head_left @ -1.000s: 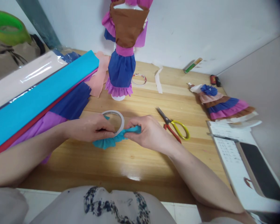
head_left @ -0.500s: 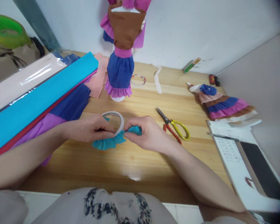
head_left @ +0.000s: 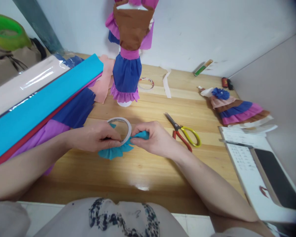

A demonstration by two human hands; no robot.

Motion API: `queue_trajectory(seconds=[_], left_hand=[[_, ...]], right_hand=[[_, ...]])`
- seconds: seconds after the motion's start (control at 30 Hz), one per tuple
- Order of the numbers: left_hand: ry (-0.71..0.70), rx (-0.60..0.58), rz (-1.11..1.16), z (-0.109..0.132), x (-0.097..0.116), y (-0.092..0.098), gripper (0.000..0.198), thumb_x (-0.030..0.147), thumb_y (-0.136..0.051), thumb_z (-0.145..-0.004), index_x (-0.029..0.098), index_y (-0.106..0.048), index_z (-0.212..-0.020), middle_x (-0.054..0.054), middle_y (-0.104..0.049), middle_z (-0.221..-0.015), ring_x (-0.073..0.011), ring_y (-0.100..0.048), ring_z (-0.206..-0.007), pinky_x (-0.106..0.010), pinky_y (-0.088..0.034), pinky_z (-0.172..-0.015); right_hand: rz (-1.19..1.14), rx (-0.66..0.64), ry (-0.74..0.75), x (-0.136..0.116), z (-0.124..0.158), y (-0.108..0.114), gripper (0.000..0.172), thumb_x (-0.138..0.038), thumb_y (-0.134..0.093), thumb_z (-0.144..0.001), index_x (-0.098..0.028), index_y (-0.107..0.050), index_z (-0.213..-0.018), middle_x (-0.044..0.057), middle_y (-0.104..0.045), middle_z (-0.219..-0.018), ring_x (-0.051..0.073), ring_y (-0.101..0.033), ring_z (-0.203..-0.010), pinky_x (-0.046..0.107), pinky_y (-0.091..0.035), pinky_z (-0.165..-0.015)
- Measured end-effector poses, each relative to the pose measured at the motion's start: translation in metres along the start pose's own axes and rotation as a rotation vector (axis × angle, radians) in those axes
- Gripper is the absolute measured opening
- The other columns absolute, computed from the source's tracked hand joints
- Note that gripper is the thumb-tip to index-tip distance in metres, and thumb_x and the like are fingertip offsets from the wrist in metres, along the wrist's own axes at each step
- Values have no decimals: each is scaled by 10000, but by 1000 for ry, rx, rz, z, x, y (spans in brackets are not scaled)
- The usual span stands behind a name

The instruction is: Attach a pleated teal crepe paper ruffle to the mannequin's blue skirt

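Note:
My left hand [head_left: 98,136] is closed, its thumb and fingers pinching the lower left rim of a white roll of tape [head_left: 129,126]. Teal crepe paper [head_left: 114,152] hangs in gathered ruffles below the roll and runs on to the right. Just right of the roll, my right hand [head_left: 154,138] is closed in a pinch on the paper strip, with a loose end of it showing between thumb and fingers. Part of the strip is hidden behind the fingers. Scissors [head_left: 179,128] with red and yellow handles lie open on the table beyond my right hand.
A paper dress on a stand [head_left: 127,72] rises at the back. Rolled coloured paper [head_left: 51,85] lies at the left. A tiered paper dress [head_left: 239,107], a notebook [head_left: 241,161] with a dark phone-like slab [head_left: 276,177], and a green cutter [head_left: 203,67] are on the right.
My right fingers have shifted slightly on the teal strip, and its loose end looks flatter. My left hand and the tape roll stay nearly in place.

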State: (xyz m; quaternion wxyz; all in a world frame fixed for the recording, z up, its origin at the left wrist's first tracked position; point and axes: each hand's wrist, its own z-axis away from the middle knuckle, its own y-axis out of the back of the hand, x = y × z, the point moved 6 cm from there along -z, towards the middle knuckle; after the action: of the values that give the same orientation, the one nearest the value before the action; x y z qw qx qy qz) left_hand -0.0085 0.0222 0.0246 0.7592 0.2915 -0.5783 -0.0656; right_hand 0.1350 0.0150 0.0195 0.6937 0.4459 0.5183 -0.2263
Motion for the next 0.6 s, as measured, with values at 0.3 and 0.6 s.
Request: queue_trajectory(seconds=[0.3, 0.6], left_hand=[[16, 21, -39, 0, -3, 1, 346, 304, -485, -1003, 153, -547, -698, 10, -502, -622, -104, -424, -576, -240, -304, -545], [26, 30, -53, 0, -3, 1, 331, 282, -483, -992, 158, -522, -689, 28, -473, -605, -97, -409, -561, -236, -298, -540]], right_hand=[[15, 0, -15, -1, 3, -1, 143, -66, -633, -781, -151, -732, -722, -37, -634, -630, 80, -528, -584, 208, -414, -585], [-16, 39, -31, 3, 1, -1, 114, -68, -640, -751, -161, -695, -717, -25, -676, -687, 94, -574, -626, 210, -436, -609]])
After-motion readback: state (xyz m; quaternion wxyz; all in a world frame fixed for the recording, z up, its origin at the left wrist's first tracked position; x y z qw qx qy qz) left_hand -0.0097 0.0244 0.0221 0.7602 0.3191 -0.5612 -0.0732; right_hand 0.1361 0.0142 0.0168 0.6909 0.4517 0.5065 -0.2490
